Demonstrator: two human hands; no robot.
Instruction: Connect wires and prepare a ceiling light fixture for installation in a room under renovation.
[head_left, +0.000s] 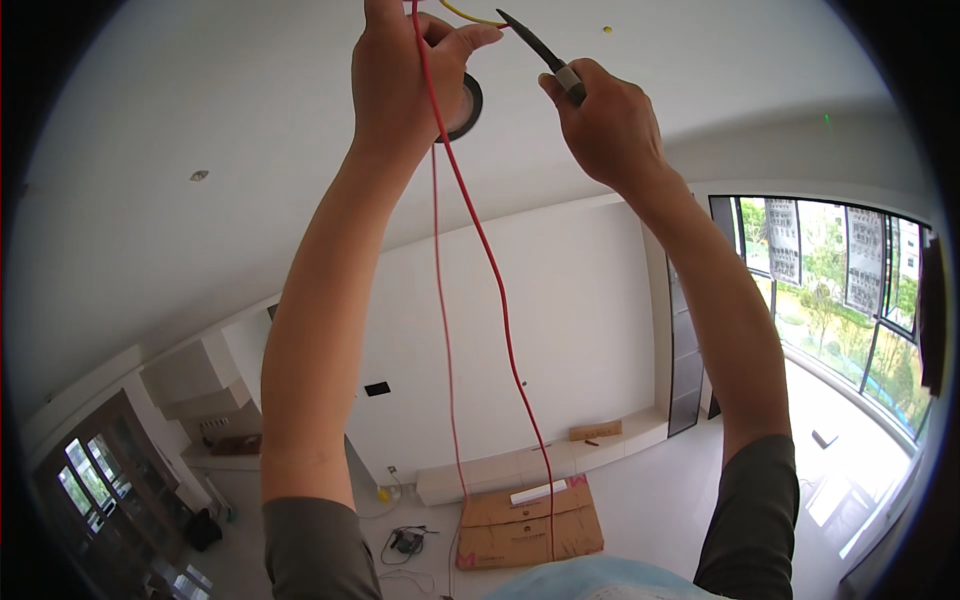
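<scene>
Both my arms are raised toward the ceiling. My left hand (pixel 395 85) is closed at the upper edge, where some fingers are cut off. A red wire (pixel 490 258) runs past it and hangs down. A roll of black tape (pixel 472 108) sits against the palm side of that hand. Behind, a thinner-looking red wire (pixel 443 300) hangs too. My right hand (pixel 612 125) grips a dark, tapered tool (pixel 535 42) with a grey band; its exact kind is unclear. The tool's tip meets a yellow wire (pixel 468 15) beside my left thumb, with a bit of red there.
On the floor below lies a flat cardboard box (pixel 530 530) with a white strip (pixel 538 492) on it. A black corded device (pixel 408 540) is beside it. A low white ledge (pixel 640 430) lines the wall, and large windows (pixel 830 270) are at right.
</scene>
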